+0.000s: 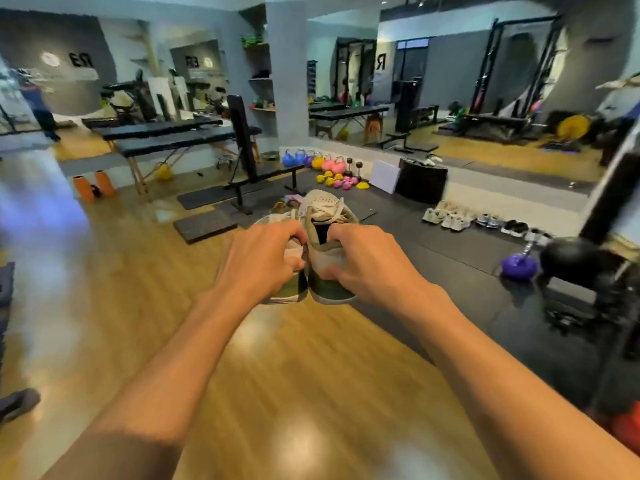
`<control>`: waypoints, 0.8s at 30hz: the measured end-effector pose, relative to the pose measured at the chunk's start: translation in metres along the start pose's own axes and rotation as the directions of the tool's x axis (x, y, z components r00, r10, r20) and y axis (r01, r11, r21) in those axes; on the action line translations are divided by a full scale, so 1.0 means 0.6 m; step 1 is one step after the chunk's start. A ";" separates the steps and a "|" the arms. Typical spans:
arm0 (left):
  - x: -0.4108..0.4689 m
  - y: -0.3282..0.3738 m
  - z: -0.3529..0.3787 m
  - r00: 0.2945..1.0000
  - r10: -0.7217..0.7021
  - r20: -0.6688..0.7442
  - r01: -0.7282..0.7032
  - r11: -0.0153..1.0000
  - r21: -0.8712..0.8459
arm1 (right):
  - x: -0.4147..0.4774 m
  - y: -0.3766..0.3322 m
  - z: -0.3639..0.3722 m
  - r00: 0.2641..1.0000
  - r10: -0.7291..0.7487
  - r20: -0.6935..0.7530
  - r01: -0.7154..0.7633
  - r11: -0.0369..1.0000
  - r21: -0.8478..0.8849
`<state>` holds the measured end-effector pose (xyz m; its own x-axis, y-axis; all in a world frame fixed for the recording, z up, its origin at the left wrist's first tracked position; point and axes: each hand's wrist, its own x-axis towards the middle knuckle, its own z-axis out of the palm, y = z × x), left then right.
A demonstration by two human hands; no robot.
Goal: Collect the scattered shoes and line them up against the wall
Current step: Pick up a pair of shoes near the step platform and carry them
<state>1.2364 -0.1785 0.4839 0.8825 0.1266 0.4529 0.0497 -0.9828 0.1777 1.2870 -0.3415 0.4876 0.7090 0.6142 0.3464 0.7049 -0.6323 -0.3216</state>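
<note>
Step in hand: the carry. The pair is picked up, not yet placed.

Left grip (266,258) is curled round the heel collar of one grey-and-olive lace-up trainer (289,289), fingers hooked over the top edge. Close beside it (can't tell if they touch), the matching grey-and-olive trainer with loose pale laces (325,209) is held the same way by the right grip (367,261). Both shoes are in the air over the light wooden floor (277,375), heels toward the camera, toes pointing away.

The target is further right: a row of pale and dark shoes (485,221) already stands on the black rubber mat (433,244), along the low grey wall below the mirror (502,192).

Next move, as I read it — walk right onto the mat and set the pair down side by side at one end of that row, facing the same way as the others. Watch the purple kettlebell (518,266) on the mat in front of the row's right end. The loose laces could snag.
</note>
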 end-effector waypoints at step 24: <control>0.866 0.249 0.665 0.904 0.320 0.284 -0.265 0.940 -0.215 | 0.484 0.887 0.050 0.903 0.425 -0.058 -0.428 0.902 -0.053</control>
<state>1.8890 -0.3130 0.3972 0.9464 -0.2384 0.2181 -0.2880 -0.9284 0.2348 1.8687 -0.4853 0.3909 0.9387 0.2590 0.2273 0.3316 -0.8583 -0.3916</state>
